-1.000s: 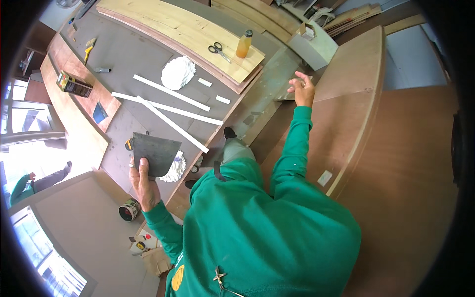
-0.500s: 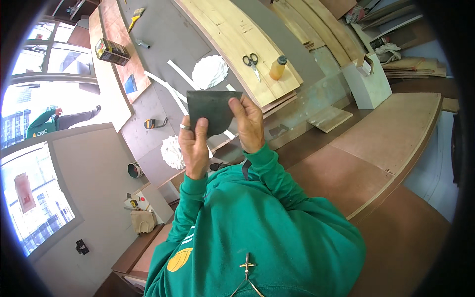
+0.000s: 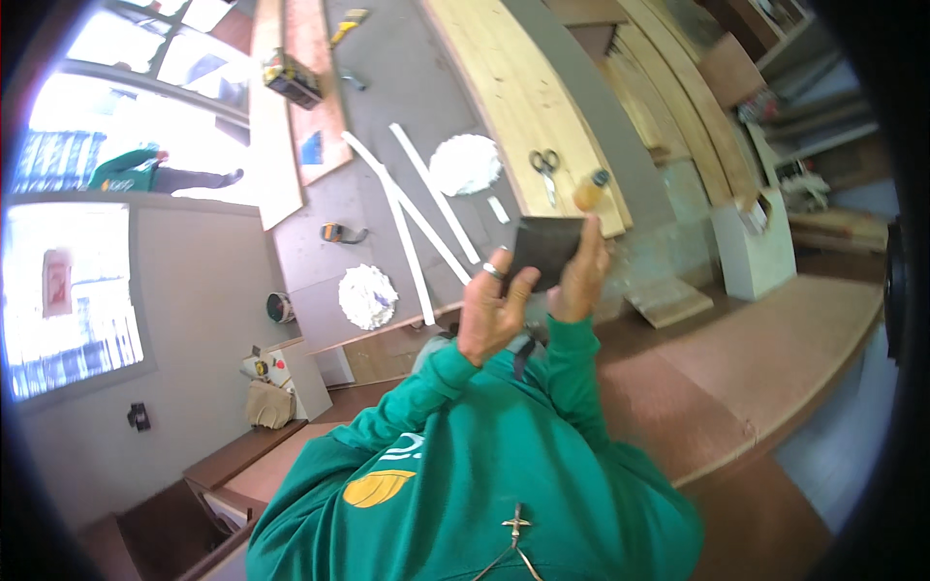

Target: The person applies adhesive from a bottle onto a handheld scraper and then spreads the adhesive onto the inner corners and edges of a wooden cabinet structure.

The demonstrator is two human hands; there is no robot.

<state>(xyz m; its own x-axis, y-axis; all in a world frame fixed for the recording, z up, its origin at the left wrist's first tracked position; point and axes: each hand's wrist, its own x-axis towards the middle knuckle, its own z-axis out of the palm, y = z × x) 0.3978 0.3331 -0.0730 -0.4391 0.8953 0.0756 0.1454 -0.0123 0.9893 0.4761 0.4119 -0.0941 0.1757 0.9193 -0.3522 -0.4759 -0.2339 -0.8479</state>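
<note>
A dark grey square sheet (image 3: pixel 544 248) is held up in front of my chest, over the edge of the grey work surface (image 3: pixel 320 252). My left hand (image 3: pixel 492 308), with a ring on one finger, pinches the sheet's lower left edge with the thumb. My right hand (image 3: pixel 583 275) wraps around its right side. Both green sleeves rise from the lower edge. The sheet looks smaller than before, possibly folded.
Beyond the hands lie scissors (image 3: pixel 544 165) and an orange bottle (image 3: pixel 589 191) on a pale wood board (image 3: pixel 504 87). White strips (image 3: pixel 417 208), two white crumpled discs (image 3: pixel 366 295), and a tape measure (image 3: pixel 339 232) lie nearby. A curved brown board (image 3: pixel 765 358) is at right. A person in green (image 3: pixel 136 169) is far left.
A second ago my left hand held the sheet alone while my right reached out to the right. Now both hands grip the sheet, which looks narrower and sits further right.
</note>
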